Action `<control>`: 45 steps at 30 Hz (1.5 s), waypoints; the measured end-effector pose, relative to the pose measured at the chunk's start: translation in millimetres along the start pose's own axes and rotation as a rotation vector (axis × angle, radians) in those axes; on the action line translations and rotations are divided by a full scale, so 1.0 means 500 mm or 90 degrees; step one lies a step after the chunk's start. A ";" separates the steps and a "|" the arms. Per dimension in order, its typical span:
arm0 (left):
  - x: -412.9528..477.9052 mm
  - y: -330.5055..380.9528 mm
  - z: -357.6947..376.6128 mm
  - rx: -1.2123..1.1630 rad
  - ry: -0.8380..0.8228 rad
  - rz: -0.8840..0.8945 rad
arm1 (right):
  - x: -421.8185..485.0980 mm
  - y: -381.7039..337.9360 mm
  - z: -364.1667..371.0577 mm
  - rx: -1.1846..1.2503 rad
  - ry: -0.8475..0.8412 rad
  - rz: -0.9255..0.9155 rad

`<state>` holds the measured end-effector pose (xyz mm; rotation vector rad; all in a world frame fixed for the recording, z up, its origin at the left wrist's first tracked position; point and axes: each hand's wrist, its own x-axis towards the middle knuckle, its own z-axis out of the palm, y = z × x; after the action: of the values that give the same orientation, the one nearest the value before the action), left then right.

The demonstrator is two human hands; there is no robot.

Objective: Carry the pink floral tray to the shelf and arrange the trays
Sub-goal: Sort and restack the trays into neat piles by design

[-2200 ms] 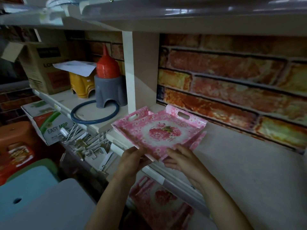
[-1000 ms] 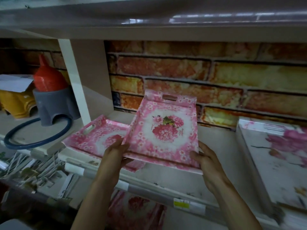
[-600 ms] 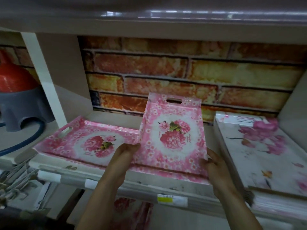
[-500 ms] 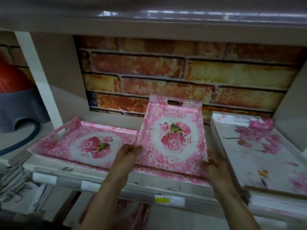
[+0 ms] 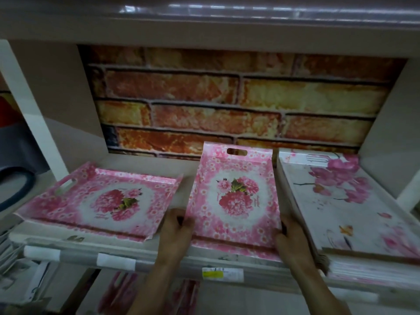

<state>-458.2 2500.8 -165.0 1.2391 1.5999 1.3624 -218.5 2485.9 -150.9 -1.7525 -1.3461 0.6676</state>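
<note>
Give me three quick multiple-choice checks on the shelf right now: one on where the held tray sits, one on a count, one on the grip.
1. Where is the held pink floral tray?
A. Left of the other pink tray
B. Between the other pink tray and the white floral stack
C. On top of the white stack

2. How many pink floral trays show on this shelf level?
A. One
B. Two
C. Four

3. How is the held tray gripped?
A. By the left hand alone
B. By its far handle slot
C. By both hands at its near corners

Answers:
1 B: it sits in the gap with the pink tray at its left and the white stack at its right.
2 B: one lies flat at left, one is held.
3 C: the left hand and right hand clasp its near side edges.
</note>
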 end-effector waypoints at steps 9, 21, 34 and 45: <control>0.004 -0.010 -0.002 0.124 -0.014 0.057 | 0.025 0.027 0.004 -0.026 -0.015 0.002; -0.005 0.003 -0.003 0.195 0.024 0.094 | 0.027 0.038 -0.002 -0.001 -0.039 -0.051; 0.003 -0.016 0.001 0.182 0.041 0.068 | 0.033 0.030 -0.009 -0.003 -0.058 -0.080; 0.004 -0.015 0.001 0.149 0.034 0.049 | 0.041 0.032 -0.010 -0.011 -0.062 -0.062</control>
<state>-459.8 2502.8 -172.1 1.4245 1.8065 1.2910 -200.2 2502.3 -160.2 -1.6753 -1.4977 0.6973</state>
